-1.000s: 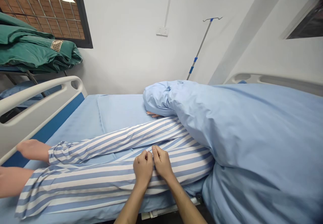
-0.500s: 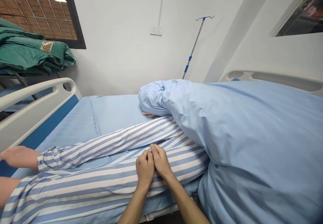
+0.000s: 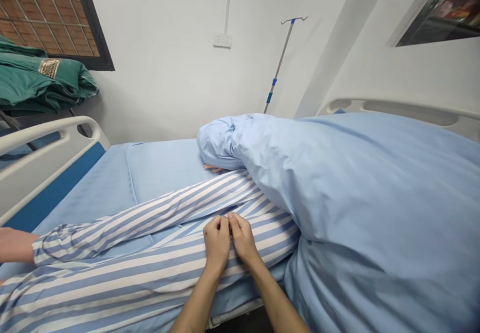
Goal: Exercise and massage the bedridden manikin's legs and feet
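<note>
My left hand (image 3: 217,240) and my right hand (image 3: 243,235) are side by side over the near thigh of a figure lying on the bed. Both are closed with curled fingers, their thumbs and index fingers touching or nearly so. Whether anything is inside them is hidden. Beneath them are blue-and-white striped trousers (image 3: 150,268); I cannot tell if the hands press on the cloth. To their right, a light blue quilt (image 3: 345,188) covers the figure's upper body. The figure's fingers (image 3: 213,168) peek out from under the quilt's edge, and a bare foot (image 3: 15,244) shows at the left.
The bed's blue mattress (image 3: 161,158) lies behind the legs, with a white-and-blue footboard (image 3: 48,168) at left and a headboard (image 3: 408,113) at right. An IV pole (image 3: 279,65) stands by the wall. Green folded cloth (image 3: 41,80) is piled beneath the barred window (image 3: 48,13).
The view has shifted slightly, so the bed and wall appear further left. My hands stay together over the thigh, the fingertips drawn a little more level with each other.
</note>
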`<state>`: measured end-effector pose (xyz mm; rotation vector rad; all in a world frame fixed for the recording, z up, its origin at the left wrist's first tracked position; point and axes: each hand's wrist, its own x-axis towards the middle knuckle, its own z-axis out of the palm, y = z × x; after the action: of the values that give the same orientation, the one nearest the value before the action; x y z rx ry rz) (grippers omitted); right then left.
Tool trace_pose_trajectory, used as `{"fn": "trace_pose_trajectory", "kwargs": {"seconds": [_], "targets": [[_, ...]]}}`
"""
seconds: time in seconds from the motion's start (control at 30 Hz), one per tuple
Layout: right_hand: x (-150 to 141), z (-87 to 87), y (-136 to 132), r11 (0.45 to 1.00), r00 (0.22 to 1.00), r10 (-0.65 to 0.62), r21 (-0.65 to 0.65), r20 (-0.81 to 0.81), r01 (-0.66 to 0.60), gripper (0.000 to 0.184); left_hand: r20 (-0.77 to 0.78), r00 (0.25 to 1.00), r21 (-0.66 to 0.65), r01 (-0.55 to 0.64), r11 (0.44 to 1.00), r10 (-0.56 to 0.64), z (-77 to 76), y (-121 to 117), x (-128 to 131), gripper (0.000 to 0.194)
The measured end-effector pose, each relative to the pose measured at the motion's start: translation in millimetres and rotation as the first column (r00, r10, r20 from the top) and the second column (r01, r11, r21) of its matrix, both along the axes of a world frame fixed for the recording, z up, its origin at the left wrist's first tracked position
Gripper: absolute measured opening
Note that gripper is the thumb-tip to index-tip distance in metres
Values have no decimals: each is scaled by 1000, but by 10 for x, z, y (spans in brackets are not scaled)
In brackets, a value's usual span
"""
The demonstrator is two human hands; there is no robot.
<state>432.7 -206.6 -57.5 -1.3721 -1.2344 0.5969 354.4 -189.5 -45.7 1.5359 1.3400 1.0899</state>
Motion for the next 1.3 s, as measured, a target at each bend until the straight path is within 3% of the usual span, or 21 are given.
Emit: {"fn": "trace_pose_trajectory", "kwargs": {"seconds": [0.1,0.2,0.33,0.43,0.6,0.7,0.9,0.97,1.07,1.17,1.3], "targets": [[18,5,7,1000,994,-12,14,-109,13,38,-29,1000,42,8,999,-7,-42,-26,68,33],[22,40,20,1000,994,-24,9,-108,25,38,-94,996,94,17,995,-8,-95,-46,66,33],[108,160,1,999,994,11,-40,110,-7,38,-118,993,100,15,995,-4,-117,-49,51,33],[224,202,-51,999,949,-11,-46,314,27,36,-171,985,106,29,994,-11,-128,-55,69,33],[294,74,-113,998,931,-22,-39,365,39,35,-230,973,91,44,995,-22,-121,-52,104,31],[299,28,-113,999,956,-44,-13,291,50,35,-185,982,57,61,997,-49,-44,-24,164,32],[388,58,-117,999,999,-24,44,-48,27,37,142,986,-31,91,995,-86,97,-13,447,33],[399,55,-122,997,993,-52,54,-104,58,37,141,987,-24,77,997,-72,70,-34,514,32],[390,62,-120,994,990,-78,70,-116,87,36,11,999,59,49,997,-49,-3,-61,542,32],[406,107,-119,995,995,-80,53,-59,83,37,-56,998,85,43,995,-38,-49,-75,522,33],[526,146,-163,995,963,-91,-19,253,99,36,-108,993,78,63,995,-54,-54,-96,503,32]]}}
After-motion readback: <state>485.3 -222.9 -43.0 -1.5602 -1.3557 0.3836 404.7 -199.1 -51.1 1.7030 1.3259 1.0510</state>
